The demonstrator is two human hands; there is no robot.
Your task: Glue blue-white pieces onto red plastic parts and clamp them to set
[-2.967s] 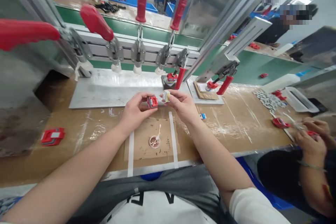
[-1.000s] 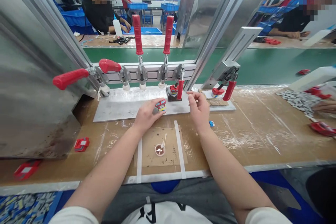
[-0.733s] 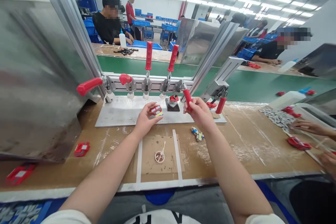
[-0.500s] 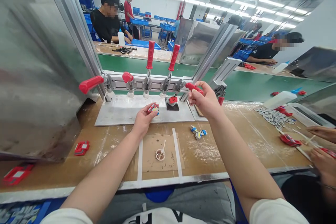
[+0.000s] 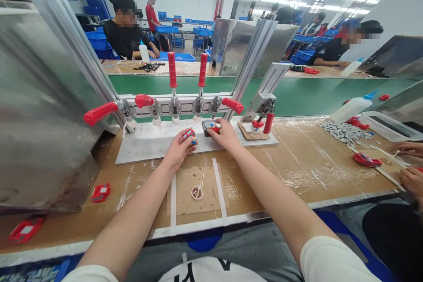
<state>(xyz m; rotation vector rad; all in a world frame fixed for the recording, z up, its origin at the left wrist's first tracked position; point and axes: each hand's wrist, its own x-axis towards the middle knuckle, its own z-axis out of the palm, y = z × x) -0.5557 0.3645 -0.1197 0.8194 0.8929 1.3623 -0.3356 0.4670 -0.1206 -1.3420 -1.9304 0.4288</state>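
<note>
My left hand (image 5: 176, 152) is closed around a small red plastic part (image 5: 189, 134) with white, blue and yellow bits, held just in front of the white base plate (image 5: 142, 147). My right hand (image 5: 226, 134) reaches to the black block (image 5: 207, 124) on that plate. Its fingers are pinched on another red plastic part (image 5: 215, 130), partly hidden by the fingers. Above the hand, a toggle clamp with a red handle (image 5: 232, 105) stands apart from the block. Other red-handled toggle clamps (image 5: 172, 70) line the metal rail.
A small cup (image 5: 197, 192) with a stick sits on taped cardboard in front. Red parts (image 5: 101, 192) lie at left. On the right are a clamp fixture (image 5: 261, 130), a pile of grey pieces (image 5: 345, 133), a white bottle (image 5: 352, 109) and a co-worker's hands (image 5: 413, 180).
My right hand has left the clamp handle and moved down and left to the red part on the black block. My left hand keeps its part. The view has shifted slightly.
</note>
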